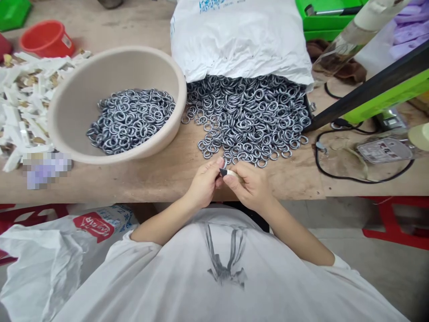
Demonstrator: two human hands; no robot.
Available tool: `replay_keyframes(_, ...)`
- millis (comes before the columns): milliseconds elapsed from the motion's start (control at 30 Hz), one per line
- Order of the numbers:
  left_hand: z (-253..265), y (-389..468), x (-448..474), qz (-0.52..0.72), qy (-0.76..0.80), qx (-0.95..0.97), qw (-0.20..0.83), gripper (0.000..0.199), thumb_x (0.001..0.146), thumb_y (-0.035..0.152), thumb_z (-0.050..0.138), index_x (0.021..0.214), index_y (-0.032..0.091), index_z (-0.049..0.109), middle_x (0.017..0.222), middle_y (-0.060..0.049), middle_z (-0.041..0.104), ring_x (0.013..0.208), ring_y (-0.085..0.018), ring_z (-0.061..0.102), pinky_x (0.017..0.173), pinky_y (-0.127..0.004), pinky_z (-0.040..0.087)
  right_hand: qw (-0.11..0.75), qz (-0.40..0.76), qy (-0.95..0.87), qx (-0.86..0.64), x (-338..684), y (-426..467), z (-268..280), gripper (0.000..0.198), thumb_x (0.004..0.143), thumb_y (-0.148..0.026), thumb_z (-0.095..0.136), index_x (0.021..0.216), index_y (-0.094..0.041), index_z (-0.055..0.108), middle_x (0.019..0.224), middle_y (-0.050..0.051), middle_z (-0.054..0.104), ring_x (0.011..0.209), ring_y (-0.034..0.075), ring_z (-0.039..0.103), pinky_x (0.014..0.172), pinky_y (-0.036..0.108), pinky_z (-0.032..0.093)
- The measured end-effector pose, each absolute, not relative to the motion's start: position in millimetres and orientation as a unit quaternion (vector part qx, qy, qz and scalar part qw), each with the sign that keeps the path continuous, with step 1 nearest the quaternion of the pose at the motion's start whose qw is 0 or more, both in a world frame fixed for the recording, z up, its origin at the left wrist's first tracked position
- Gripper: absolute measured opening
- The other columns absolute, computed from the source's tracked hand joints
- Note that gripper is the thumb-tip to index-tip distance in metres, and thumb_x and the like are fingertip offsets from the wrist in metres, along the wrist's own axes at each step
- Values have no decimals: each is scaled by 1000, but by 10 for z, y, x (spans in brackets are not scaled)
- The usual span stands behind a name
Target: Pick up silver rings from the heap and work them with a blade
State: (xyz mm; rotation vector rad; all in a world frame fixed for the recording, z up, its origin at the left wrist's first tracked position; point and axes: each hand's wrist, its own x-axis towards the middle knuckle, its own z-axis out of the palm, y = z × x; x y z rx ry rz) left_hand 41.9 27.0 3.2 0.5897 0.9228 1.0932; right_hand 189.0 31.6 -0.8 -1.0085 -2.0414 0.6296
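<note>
Close together at the table's front edge, both my hands are closed in a pinch. My right hand [252, 182] grips a small blade [223, 171] with a dark slanted tip and a pale wrapped handle. That tip meets the fingers of my left hand [203, 182], which pinch a small grey ring [225, 164], mostly hidden by the fingertips. Just beyond lies a wide heap of shiny grey rings [248, 120], spilling from under a white sack [241, 40]. More rings [134, 118] fill the bottom of a large beige basin [117, 156] on the left.
White offcuts [23, 103] cover the left of the table, near a red bowl [47, 39]. A slanted black-and-green bar [378, 89], a looped black cable [363, 181] and a clear bottle [385, 150] occupy the right. Green bins [328, 22] stand behind.
</note>
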Motion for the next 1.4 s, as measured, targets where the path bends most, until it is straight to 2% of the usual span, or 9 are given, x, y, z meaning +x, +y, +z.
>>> replay_keyframes(400,-54,273,263,463,375,262,759,49,81,54,73,64,19,43,46,9,32,43,-5,27,47,-19,28,324,301,-778,-447,1794,370,-84,42,100,-50,48,70,-22,56,63,-1,55,61,14,51,59,28,34)
replay_keyframes(533,-63,183,176,417,364,285,783,48,81,53,73,62,17,48,43,8,34,42,-5,29,48,-20,31,322,276,-721,-548,1834,582,-208,44,100,-53,45,71,-22,58,62,-1,56,59,16,49,59,29,31)
replay_keyframes(600,-65,135,126,399,365,290,789,49,80,55,74,61,16,50,43,6,38,42,-5,33,49,-21,32,302,232,-702,-601,1875,690,-246,44,100,-54,46,75,-22,62,64,1,58,61,18,52,60,30,32)
replay_keyframes(700,-88,137,31,430,397,280,761,45,78,54,77,66,14,58,48,3,51,45,-6,43,50,-20,36,203,166,-749,-609,1862,766,-259,31,94,-49,58,96,-21,71,91,8,70,79,23,61,64,31,34)
replay_keyframes(833,-129,244,-91,463,417,263,737,34,77,37,81,99,13,72,73,-3,70,57,-7,58,58,-19,46,118,137,-762,-622,1772,776,-252,21,94,-32,58,103,-20,73,104,11,71,86,26,63,65,32,35)
replay_keyframes(933,-139,307,-118,479,420,225,737,30,74,22,77,102,13,71,86,-4,72,63,-9,63,62,-21,53,217,175,-747,-604,1774,779,-230,19,94,-29,56,94,-19,73,94,10,70,84,25,61,69,33,39)
replay_keyframes(1033,-128,322,-68,461,411,196,761,22,77,28,71,90,11,69,82,-5,67,63,-11,62,58,-23,54,345,292,-732,-510,1796,743,-170,22,95,-34,58,84,-20,71,81,5,67,78,21,59,72,33,43)
replay_keyframes(1200,-80,285,61,339,360,194,847,46,88,58,61,77,13,59,61,3,46,43,-4,32,39,-16,28,421,388,-726,-380,1784,641,-80,24,92,-44,65,83,-25,75,81,3,67,78,19,60,75,34,47)
replay_keyframes(1400,-29,240,95,353,335,221,845,45,80,53,74,75,17,48,60,8,33,45,-3,20,40,-15,16,434,499,-647,-379,1732,615,-121,43,76,-65,75,75,-23,69,73,1,63,70,17,59,70,33,49)
